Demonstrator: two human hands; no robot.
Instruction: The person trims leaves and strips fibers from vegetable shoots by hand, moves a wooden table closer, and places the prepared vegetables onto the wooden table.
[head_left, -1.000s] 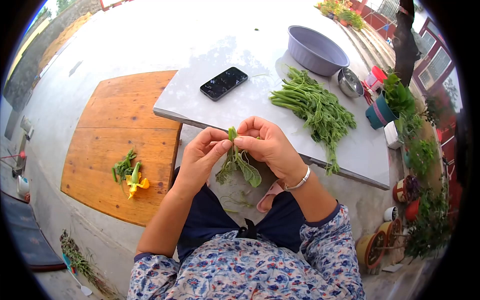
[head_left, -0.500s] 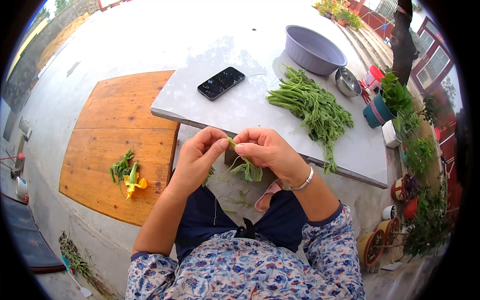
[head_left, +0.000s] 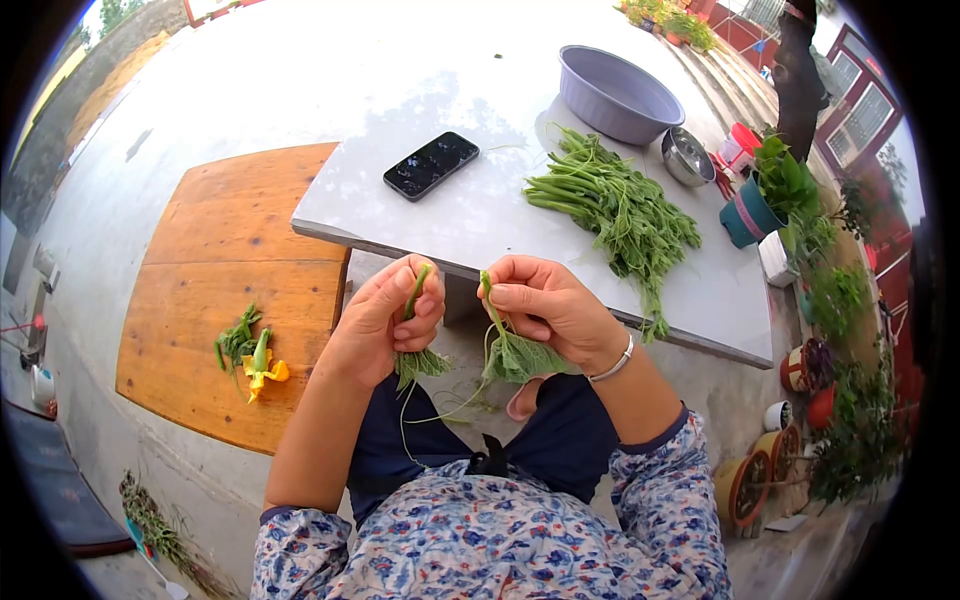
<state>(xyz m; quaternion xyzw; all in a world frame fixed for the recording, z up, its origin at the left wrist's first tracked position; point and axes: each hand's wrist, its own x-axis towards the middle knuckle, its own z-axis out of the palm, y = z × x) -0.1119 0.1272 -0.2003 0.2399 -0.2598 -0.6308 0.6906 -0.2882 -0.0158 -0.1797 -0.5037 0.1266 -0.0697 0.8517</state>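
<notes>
My left hand is closed around a green stem. Its cut end pokes up past the thumb, and leaves hang below the fist with thin tendrils. A little to the right, my right hand pinches a leafy stalk between thumb and fingers. From it droops a broad green leaf. The two pieces are apart at the top; thin strands trail between and beneath them. Both hands are above my lap, just in front of the grey table's edge.
The grey table bears a phone, a pile of leafy green stems, a purple basin and a metal bowl. On the wooden board at left lie a yellow blossom and some greens. Potted plants line the right.
My hands were together at one stem; now they have separated sideways, each with a piece. The left hand has turned more upright, and the right hand's leaf hangs more fully in view.
</notes>
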